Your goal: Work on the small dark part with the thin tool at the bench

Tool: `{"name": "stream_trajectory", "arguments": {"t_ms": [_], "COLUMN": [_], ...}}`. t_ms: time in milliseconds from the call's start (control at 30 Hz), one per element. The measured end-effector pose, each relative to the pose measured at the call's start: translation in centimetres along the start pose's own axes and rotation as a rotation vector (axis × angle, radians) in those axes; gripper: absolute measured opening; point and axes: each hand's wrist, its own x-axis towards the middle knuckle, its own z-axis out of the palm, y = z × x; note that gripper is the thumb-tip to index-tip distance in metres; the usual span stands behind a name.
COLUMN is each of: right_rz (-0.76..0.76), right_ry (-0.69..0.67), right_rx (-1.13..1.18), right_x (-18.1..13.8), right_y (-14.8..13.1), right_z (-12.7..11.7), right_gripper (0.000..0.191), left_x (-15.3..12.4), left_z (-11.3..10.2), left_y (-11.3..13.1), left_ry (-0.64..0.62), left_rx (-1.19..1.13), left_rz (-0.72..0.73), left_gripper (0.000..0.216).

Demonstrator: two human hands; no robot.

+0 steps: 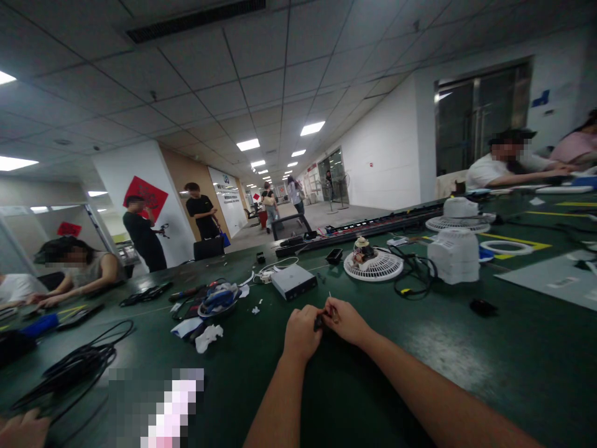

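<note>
Both of my hands meet over the green table (224, 398), just in front of a grey box-shaped drive (293, 281). My left hand (302, 331) is closed, with a small dark piece (319, 322) showing at its fingertips. Close against it, my right hand (349, 322) pinches a small yellowish-brown piece (334, 315); a thin pale tip sticks up above those fingers. What exactly the pieces are is too small to tell, and my fingers cover most of them.
A white fan grille with a motor (373, 264), a white housing (453, 256) and black cable (415, 274) lie to the right. Leftward are a bowl of blue cloth (219, 298), crumpled paper (209, 338) and coiled black cable (79, 361). Another person's hand (23, 429) is at lower left.
</note>
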Motion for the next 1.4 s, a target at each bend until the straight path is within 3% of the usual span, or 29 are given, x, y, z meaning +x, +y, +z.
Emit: {"name": "stream_trajectory", "arguments": {"t_ms": [400,767,967,1100,1400], "right_rz": [0.042,0.045,0.034,0.104,0.145], "right_ry": [-0.006,0.016,0.234,0.236,0.147], "right_rx": [-0.029,-0.008,0.344,0.506,0.526], "right_x": [-0.1,-0.4,0.0,0.1,0.2], "right_y": [-0.7,-1.4,-1.7,-2.2,-1.9], "right_z": [-0.4,-0.4,-0.4,-0.3,0.0], "right_gripper": [0.015,0.008,0.050,0.067,0.045], "left_x": [0.0,0.0,0.0,0.0,0.0], "left_z": [0.0,0.0,0.3,0.2,-0.2], "left_y": [0.1,0.1,-0.5,-0.4,0.0], "left_ry": [-0.039,0.059,0.169,0.181,0.148], "left_rx": [-0.003,-0.039,-0.036,-0.040,-0.030], "left_rz": [-0.018,-0.059,-0.193,-0.226,-0.178], "left_gripper": [0.032,0.028,0.026,0.027,0.028]}}
